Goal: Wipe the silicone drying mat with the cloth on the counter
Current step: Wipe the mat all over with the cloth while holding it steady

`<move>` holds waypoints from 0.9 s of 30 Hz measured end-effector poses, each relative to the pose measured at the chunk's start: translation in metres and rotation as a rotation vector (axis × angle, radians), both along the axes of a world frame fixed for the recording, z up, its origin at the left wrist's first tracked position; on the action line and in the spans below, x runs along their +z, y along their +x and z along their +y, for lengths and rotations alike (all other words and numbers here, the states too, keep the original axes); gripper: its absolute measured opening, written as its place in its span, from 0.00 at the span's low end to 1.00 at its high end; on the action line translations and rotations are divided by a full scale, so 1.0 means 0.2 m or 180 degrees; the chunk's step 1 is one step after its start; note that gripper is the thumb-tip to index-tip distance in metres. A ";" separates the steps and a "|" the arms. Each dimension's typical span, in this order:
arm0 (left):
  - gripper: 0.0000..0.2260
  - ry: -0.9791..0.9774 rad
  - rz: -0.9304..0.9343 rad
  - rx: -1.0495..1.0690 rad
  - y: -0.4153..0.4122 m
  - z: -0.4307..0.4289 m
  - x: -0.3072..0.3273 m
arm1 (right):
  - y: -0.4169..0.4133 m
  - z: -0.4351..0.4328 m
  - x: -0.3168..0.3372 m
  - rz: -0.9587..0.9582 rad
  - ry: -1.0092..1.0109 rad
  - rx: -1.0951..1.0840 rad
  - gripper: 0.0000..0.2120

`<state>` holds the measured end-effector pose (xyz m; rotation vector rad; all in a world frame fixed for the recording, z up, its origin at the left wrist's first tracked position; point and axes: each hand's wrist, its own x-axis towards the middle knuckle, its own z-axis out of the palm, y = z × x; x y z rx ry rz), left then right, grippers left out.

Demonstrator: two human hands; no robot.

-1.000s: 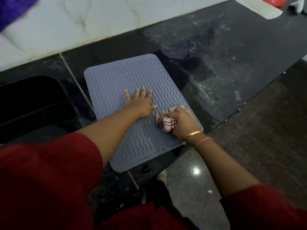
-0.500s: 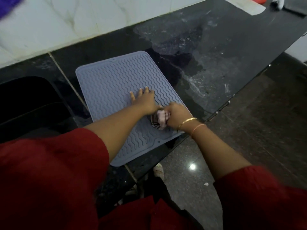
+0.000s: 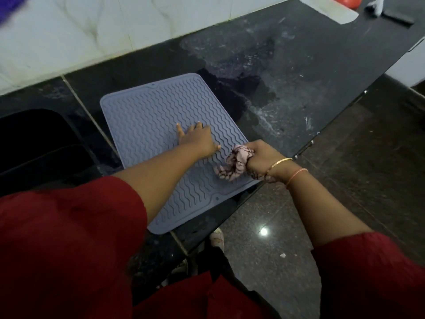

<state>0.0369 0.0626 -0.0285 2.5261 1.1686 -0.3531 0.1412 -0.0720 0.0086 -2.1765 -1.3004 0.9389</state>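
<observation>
Silicone drying mat lies on our counter, near corner at the front edge. Our right hand clenches the cloth there; our left hand presses flat, fingers straight. Hard outward strokes could drag that corner off.

No writing, label, brand, number or sign can be read anywhere (the silicone drying mat carries only a raised wavy pattern, and the cloth only dark lines on pink).
</observation>
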 end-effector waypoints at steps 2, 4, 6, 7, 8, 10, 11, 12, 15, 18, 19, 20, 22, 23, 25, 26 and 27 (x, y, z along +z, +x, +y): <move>0.34 0.0091 -0.0158 0.0036 0.01 0.02 0.00 | -0.03 0.03 -0.03 -0.0354 0.0024 0.0160 0.10; 0.37 0.0086 -0.0086 -0.0069 0.00 0.04 -0.02 | -0.08 0.02 -0.06 -0.0741 -0.0310 0.0583 0.09; 0.38 0.0039 0.0026 -0.0116 -0.01 0.06 -0.03 | -0.07 0.00 -0.07 -0.0781 -0.0665 0.0744 0.07; 0.39 0.0035 0.0051 -0.0131 -0.02 0.07 -0.03 | -0.05 -0.02 -0.06 -0.0667 -0.0752 0.0796 0.07; 0.39 0.0055 0.0044 -0.0148 -0.02 0.08 -0.02 | -0.02 -0.02 -0.05 -0.0414 -0.0790 0.0787 0.08; 0.38 0.0102 -0.0050 -0.0154 -0.01 0.08 0.00 | 0.02 -0.03 0.00 0.0504 -0.0568 0.0300 0.10; 0.38 0.0121 -0.0120 -0.0106 0.00 0.09 0.02 | 0.04 -0.01 0.03 0.1053 -0.0387 -0.0027 0.11; 0.37 0.0130 -0.0208 -0.0013 0.00 0.11 0.02 | 0.06 0.02 0.07 0.1427 -0.0199 -0.0277 0.13; 0.33 0.0045 -0.0611 0.0352 0.00 0.20 0.01 | 0.15 0.18 0.11 0.1616 0.0344 -0.0717 0.18; 0.34 0.0108 -0.0770 0.0479 0.00 0.32 0.00 | 0.21 0.42 0.12 0.1747 0.0880 -0.1247 0.22; 0.35 0.0128 -0.0762 0.0520 0.01 0.37 0.01 | 0.22 0.50 0.12 0.1764 0.1027 -0.1401 0.22; 0.36 0.0151 -0.0728 0.0550 0.01 0.41 0.02 | 0.23 0.56 0.12 0.1744 0.1101 -0.1504 0.21; 0.41 0.0218 -0.0570 0.0569 0.03 0.51 0.05 | 0.25 0.72 0.10 0.1656 0.1234 -0.1514 0.18; 0.45 0.0226 -0.0420 0.0543 0.04 0.56 0.06 | 0.26 0.79 0.08 0.1556 0.1301 -0.1431 0.17; 0.54 0.0142 -0.0013 0.0404 0.07 0.66 0.07 | 0.27 0.92 0.03 0.1082 0.1367 -0.1139 0.14; 0.57 0.0100 0.0205 0.0298 0.09 0.71 0.08 | 0.27 0.98 0.02 0.0822 0.1375 -0.0989 0.13; 0.60 0.0111 0.0408 0.0163 0.10 0.75 0.08 | 0.27 1.03 0.01 0.0619 0.1402 -0.0801 0.14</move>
